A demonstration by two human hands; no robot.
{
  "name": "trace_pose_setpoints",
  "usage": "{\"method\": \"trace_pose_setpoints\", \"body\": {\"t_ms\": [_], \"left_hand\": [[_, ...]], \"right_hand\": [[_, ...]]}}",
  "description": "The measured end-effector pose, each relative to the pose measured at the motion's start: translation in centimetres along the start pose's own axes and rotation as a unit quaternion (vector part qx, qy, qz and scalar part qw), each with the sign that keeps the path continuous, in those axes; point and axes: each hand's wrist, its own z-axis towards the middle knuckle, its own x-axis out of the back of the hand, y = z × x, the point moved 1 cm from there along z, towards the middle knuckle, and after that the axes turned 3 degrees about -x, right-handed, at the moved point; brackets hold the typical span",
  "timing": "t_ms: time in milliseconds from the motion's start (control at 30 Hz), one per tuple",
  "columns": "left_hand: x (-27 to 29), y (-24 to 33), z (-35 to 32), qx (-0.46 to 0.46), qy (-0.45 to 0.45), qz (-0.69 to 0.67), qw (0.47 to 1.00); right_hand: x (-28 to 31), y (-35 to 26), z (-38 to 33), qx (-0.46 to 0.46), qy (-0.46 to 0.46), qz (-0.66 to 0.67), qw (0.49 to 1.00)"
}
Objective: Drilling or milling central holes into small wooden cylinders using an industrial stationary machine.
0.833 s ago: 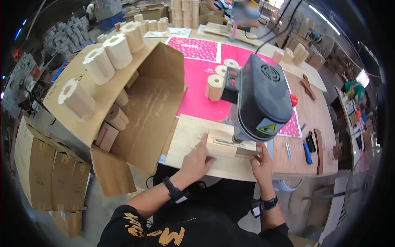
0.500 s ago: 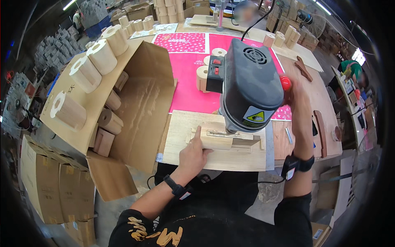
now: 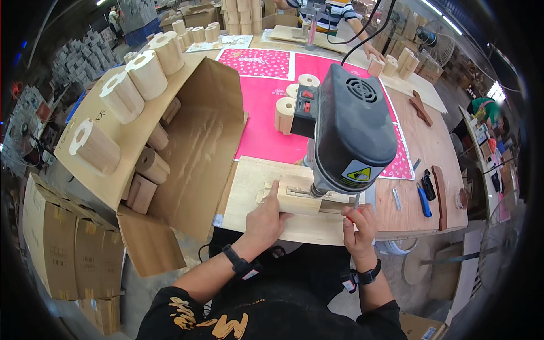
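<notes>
1. Head view: under the drill (image 3: 356,136), the left hand (image 3: 264,222), partly open, touches the left end of the wood block (image 3: 299,205).
2. The right hand (image 3: 360,231) curls round a red knob (image 3: 356,216).
3. Left, rolls (image 3: 148,78) with holes look done; this block looks unfinished.

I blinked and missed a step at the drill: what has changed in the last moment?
The right hand left the wooden block, went up to the red knob at the drill's right side, and now grips it lower and closer to the person. The left hand stayed against the block's left end.
</notes>
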Motion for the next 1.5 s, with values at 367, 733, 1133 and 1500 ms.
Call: {"method": "trace_pose_setpoints", "body": {"t_ms": [367,733,1133,1500], "left_hand": [[-2.1,2.5,0.5,0.000,-0.003,-0.002,1.000],[-2.0,3.1,0.6,0.003,-0.034,-0.002,0.999],[1.5,1.1,7.2,0.064,-0.264,-0.251,0.929],[10.1,-2.3,3.2,0.043,-0.267,-0.103,0.957]], "right_hand": [[5.7,-3.2,17.1,-0.159,-0.027,-0.021,0.987],[-0.1,1.2,1.0,0.118,0.039,0.021,0.992],[5.6,-1.1,14.5,-0.249,-0.037,0.170,0.953],[3.8,2.0,1.3,-0.130,-0.242,-0.090,0.957]]}}
